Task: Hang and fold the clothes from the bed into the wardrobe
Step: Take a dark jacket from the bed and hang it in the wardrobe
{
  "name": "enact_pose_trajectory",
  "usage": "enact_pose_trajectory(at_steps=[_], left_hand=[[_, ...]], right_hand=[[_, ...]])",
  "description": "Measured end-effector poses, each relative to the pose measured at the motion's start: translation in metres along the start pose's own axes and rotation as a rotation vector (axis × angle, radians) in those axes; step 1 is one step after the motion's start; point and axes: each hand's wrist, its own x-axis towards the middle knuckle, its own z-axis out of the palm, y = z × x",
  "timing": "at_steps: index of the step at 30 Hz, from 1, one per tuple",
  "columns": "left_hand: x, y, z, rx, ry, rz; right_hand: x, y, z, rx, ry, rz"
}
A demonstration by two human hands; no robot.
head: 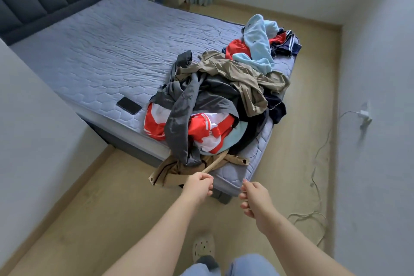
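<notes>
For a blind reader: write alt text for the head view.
A person's left hand grips a tan strap of a khaki coat under a pile of clothes at the bed corner; the right hand hovers nearby. A phone lies beside the pile.

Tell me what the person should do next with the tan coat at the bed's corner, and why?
Probably bring the free right hand to the tan fabric coat and lift it clear. The left hand grips only its thin tan strap, while the dark grey jacket lies over the coat at the quilted mattress corner.
</notes>
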Motion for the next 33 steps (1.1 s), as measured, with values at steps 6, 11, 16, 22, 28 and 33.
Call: enact_pose_trajectory(at_steps=[6, 11, 16, 22, 28, 33], left_hand=[[0.057, 0.045, 0.002, 0.017, 0.035, -0.042], [0.11, 0.073, 0.009, -0.054, 0.124, -0.075], [0.162, 0.124, 0.022, -0.107, 0.25, -0.066], [0.201, 0.161, 0.042, -0.19, 0.421, -0.187], [0.222, 0.173, 0.046, -0.205, 0.441, -0.278], [0.265, 0.198, 0.02, 0.041, 0.466, -0.244]], right_hand=[[0.052, -0.047, 0.005, -0.036, -0.07, 0.069], [0.116, -0.105, 0.01, -0.186, -0.141, 0.016], [0.193, -0.182, -0.002, -0.321, -0.202, -0.044], [0.259, -0.233, -0.016, -0.496, -0.308, -0.004], [0.285, -0.242, -0.015, -0.535, -0.363, 0.105], [0.301, -0.25, -0.004, -0.543, -0.334, 0.152]])
